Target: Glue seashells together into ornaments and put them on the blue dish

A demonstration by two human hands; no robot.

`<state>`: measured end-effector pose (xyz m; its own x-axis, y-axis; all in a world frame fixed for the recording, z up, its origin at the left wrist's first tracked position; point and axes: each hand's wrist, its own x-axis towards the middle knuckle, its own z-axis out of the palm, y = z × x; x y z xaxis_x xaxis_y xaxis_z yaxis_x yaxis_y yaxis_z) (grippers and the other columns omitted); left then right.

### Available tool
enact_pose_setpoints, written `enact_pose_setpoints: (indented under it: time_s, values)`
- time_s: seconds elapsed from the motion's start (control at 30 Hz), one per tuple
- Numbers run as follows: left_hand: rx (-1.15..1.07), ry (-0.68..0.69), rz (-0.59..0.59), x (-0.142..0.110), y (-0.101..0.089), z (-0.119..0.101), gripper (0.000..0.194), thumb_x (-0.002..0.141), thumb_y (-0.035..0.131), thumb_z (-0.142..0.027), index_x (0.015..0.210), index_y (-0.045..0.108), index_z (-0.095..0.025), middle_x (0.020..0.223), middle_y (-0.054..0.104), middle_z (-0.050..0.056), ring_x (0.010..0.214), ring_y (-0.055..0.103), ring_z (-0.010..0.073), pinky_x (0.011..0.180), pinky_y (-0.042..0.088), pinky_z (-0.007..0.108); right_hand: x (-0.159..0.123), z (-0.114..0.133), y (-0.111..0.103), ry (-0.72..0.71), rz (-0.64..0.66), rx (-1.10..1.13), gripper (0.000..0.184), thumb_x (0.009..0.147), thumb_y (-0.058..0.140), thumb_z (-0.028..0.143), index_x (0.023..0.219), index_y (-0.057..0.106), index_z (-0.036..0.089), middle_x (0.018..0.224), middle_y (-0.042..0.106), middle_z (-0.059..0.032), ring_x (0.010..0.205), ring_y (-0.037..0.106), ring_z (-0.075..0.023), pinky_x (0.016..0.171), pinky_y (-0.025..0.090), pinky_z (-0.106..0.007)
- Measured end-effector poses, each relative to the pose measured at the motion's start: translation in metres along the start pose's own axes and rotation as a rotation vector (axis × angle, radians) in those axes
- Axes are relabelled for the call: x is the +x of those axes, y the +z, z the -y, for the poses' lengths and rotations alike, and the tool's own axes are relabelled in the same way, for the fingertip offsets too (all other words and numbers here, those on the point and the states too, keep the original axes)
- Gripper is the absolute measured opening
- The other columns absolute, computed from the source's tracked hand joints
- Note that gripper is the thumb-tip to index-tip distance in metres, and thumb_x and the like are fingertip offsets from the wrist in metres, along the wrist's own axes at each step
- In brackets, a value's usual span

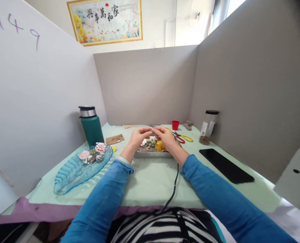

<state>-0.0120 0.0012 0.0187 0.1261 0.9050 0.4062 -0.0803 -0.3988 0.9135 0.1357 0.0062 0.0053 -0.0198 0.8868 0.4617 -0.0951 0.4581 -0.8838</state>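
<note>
My left hand and my right hand meet above a shallow metal tray, fingertips pinched close together. Something small and pale sits between them, too small to name. Under the hands, the tray holds a brown-grey bed with shells, green bits and a yellow star-shaped piece. To the left, a clear blue leaf-shaped dish carries several shells, among them a red-and-white striped shell.
A green flask and a brown board stand left. On the right are a red cup, yellow-handled pliers, a jar and a black phone. A black cable crosses the front. Grey partitions enclose the table.
</note>
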Motion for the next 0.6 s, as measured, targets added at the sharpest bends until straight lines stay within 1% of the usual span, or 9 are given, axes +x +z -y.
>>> enact_pose_setpoints:
  time_s: [0.23, 0.43, 0.6]
  values:
    - [0.027, 0.000, 0.001, 0.0013, -0.0018, 0.0017, 0.037, 0.058, 0.081, -0.033, 0.088, 0.074, -0.012, 0.088, 0.072, 0.009, 0.070, 0.062, 0.0146, 0.067, 0.050, 0.028, -0.0003, -0.0004, 0.0003, 0.019, -0.014, 0.035, 0.033, 0.064, 0.069, 0.043, 0.082, 0.068, 0.015, 0.064, 0.061, 0.0000, 0.053, 0.048, -0.0105, 0.049, 0.038, -0.024]
    - [0.064, -0.007, -0.017, 0.0030, -0.0029, 0.0057, 0.036, 0.060, 0.080, -0.032, 0.090, 0.073, -0.014, 0.088, 0.072, 0.008, 0.064, 0.060, 0.0124, 0.063, 0.049, 0.026, 0.0002, 0.0007, 0.0007, 0.018, -0.024, 0.017, 0.034, 0.065, 0.069, 0.043, 0.084, 0.068, 0.016, 0.066, 0.062, -0.0005, 0.054, 0.049, -0.0109, 0.049, 0.038, -0.025]
    - [0.021, -0.022, 0.005, 0.0010, -0.0008, 0.0040, 0.043, 0.060, 0.081, -0.033, 0.095, 0.070, -0.012, 0.090, 0.071, 0.009, 0.063, 0.059, 0.0114, 0.063, 0.048, 0.027, -0.0004, 0.0015, 0.0005, 0.015, -0.036, 0.007, 0.033, 0.066, 0.069, 0.041, 0.086, 0.068, 0.014, 0.067, 0.061, -0.0008, 0.055, 0.049, -0.0107, 0.049, 0.038, -0.024]
